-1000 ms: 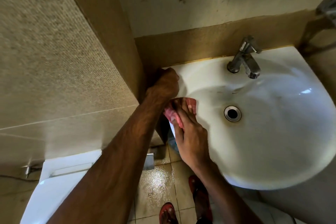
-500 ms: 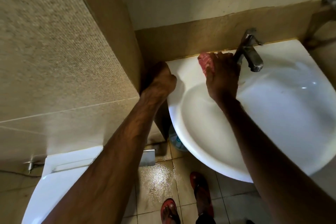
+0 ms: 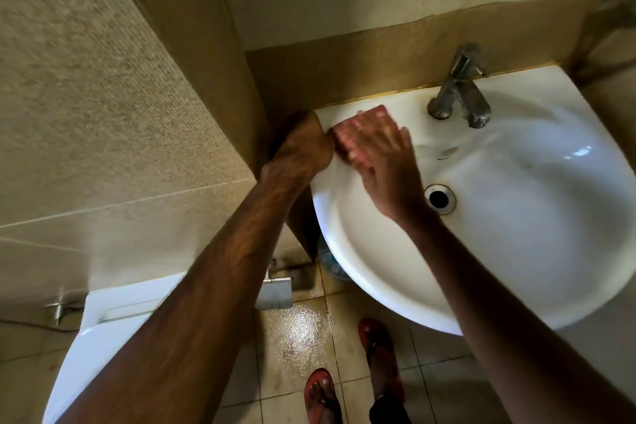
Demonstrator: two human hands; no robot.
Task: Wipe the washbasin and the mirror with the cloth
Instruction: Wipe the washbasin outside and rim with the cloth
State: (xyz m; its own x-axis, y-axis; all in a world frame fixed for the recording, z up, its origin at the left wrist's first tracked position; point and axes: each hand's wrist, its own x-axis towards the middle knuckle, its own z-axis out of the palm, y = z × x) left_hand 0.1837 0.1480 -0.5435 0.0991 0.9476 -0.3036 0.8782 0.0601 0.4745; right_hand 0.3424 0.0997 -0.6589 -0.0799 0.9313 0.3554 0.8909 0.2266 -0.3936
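The white washbasin (image 3: pixel 516 234) hangs on the wall at the right, with its drain (image 3: pixel 439 199) in the bowl. My right hand (image 3: pixel 382 162) lies flat on a pink cloth (image 3: pixel 347 136) and presses it onto the basin's back left rim. My left hand (image 3: pixel 303 144) is closed around the basin's left edge, right beside the cloth. Only the cloth's left and far edges show past my fingers. No mirror is in view.
A chrome tap (image 3: pixel 461 89) stands at the back of the basin. A tiled wall column (image 3: pixel 206 45) closes in on the left. A white toilet cistern (image 3: pixel 110 317) sits lower left. The floor tiles (image 3: pixel 296 330) are wet, and my feet in red sandals (image 3: pixel 378 341) stand below.
My right hand has slid the cloth left along the back rim, from beside the tap to the basin's left corner. My left hand has stayed on the basin's edge.
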